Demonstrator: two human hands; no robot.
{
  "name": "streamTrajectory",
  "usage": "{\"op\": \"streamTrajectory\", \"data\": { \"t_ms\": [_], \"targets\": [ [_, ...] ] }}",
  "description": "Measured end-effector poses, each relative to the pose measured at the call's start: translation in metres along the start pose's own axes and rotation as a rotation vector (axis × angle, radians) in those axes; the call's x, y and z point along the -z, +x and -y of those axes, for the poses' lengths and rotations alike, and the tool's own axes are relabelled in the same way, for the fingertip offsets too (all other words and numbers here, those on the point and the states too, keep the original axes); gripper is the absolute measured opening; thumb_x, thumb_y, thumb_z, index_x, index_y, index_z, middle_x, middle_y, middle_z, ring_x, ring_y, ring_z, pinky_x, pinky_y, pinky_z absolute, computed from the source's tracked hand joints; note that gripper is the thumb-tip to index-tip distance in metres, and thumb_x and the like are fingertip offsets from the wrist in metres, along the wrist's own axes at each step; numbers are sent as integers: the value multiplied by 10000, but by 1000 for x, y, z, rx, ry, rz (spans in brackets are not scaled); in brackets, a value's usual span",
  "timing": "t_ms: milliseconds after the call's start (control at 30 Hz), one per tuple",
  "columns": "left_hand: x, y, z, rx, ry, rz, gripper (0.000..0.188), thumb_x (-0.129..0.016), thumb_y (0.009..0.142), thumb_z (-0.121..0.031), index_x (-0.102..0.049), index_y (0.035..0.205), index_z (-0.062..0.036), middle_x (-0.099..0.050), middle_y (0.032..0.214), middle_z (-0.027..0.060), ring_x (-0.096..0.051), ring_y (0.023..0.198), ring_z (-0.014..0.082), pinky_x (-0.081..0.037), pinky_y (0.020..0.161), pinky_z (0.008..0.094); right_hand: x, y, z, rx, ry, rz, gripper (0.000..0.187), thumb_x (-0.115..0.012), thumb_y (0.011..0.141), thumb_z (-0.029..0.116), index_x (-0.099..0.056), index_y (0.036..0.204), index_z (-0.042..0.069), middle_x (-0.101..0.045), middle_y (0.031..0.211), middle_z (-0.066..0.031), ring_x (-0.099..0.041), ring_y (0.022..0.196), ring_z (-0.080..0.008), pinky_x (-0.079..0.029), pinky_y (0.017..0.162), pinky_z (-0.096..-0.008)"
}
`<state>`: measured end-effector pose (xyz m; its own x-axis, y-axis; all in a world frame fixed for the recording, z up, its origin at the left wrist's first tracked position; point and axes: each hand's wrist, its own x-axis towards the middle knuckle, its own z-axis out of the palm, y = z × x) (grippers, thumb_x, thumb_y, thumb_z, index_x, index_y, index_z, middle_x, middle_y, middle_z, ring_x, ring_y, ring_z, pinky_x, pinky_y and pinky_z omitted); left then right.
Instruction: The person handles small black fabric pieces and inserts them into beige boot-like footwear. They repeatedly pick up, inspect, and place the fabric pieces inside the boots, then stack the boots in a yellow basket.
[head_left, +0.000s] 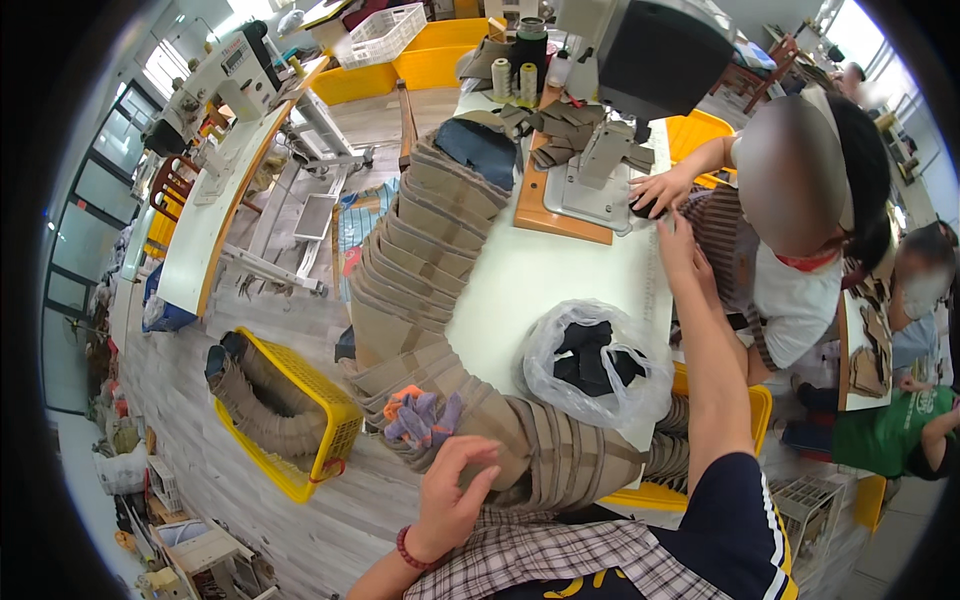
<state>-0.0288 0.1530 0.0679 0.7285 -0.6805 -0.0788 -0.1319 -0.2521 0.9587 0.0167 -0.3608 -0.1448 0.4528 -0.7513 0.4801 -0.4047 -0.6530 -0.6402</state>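
My left hand (455, 497), with a red bead bracelet at the wrist, is raised over my plaid-covered lap. Its thumb stands apart from bent fingers, and nothing is in it. Just beyond it, purple and orange gloves (425, 415) lie on a long row of stacked brown fabric pieces (415, 250). My right arm stretches to the sewing machine's near right side. There my right hand (680, 245) reaches, fingers extended, beside a co-worker's hand (660, 188) that rests on a small black piece (645, 207). The co-worker's other arm partly overlaps mine in view.
A clear plastic bag (540, 350) of black pieces stands on the white table (490, 290). The sewing machine (600, 165) has brown scraps and thread cones (501, 78) behind it. On the floor at left, a yellow basket (335, 425) holds more stacked pieces. The co-worker sits at right.
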Motion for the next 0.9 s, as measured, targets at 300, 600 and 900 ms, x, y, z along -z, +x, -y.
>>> {"op": "streamTrajectory", "data": {
  "t_ms": [300, 600, 900],
  "targets": [
    [-39, 71, -10, -623, 896, 97, 261, -567, 854, -61, -607, 1111, -44, -590, 1206, 142, -508, 1163, 317, -388, 981, 451, 137, -161, 117, 165, -59, 478, 321, -638, 748, 87, -652, 1068, 90, -637, 1001, -109, -573, 971, -321, -489, 830, -418],
    [-92, 137, 35, -130, 1220, 214, 372, -671, 834, -319, -659, 1027, -1, -432, 1355, 272, -503, 1167, 410, -458, 923, 491, 155, -192, 123, 219, -357, 717, 235, -680, 756, 154, -673, 986, 106, -618, 864, -125, -587, 937, -300, -464, 810, -417],
    [-87, 111, 26, -270, 970, 13, 119, -580, 751, -5, -581, 869, -18, -574, 907, 192, -629, 813, 375, -510, 708, 452, 223, -216, 143, -116, 785, 777, 219, -456, 811, 72, -646, 903, 14, -612, 780, -71, -582, 749, -187, -468, 724, -306]
  ]
}}
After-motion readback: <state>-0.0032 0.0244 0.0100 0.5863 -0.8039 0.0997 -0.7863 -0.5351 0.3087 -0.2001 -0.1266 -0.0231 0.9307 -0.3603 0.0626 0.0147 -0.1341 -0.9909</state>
